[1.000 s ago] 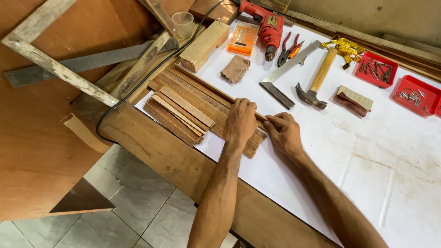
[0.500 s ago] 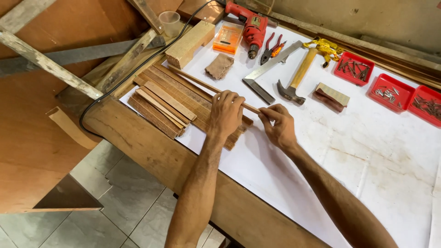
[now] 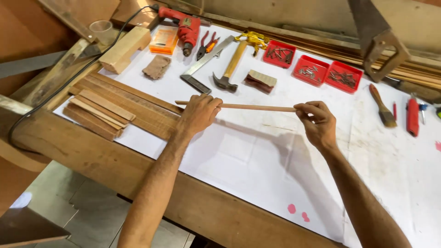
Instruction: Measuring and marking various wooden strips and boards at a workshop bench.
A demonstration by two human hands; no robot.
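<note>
Hiding part of the stick [image 3: 257,108], the left hand [image 3: 198,114] covers a stretch near its left end, so only a short stub shows beyond the knuckles. The handsaw [image 3: 377,34] at the far edge is cut off by the top of the frame, and the contents of the red trays [image 3: 314,71] are too small to make out. The left hand's fingers curl shut around the stick. The right hand [image 3: 317,123] pinches the stick's other end between thumb and fingertips, the remaining fingers loosely bent. The stick is held level above the white sheet [image 3: 257,160] over the middle of the desk [image 3: 138,179], apart from the slats [image 3: 115,110] piled near the left edge. A hammer [image 3: 229,69] lies further back, towards the far edge.
</note>
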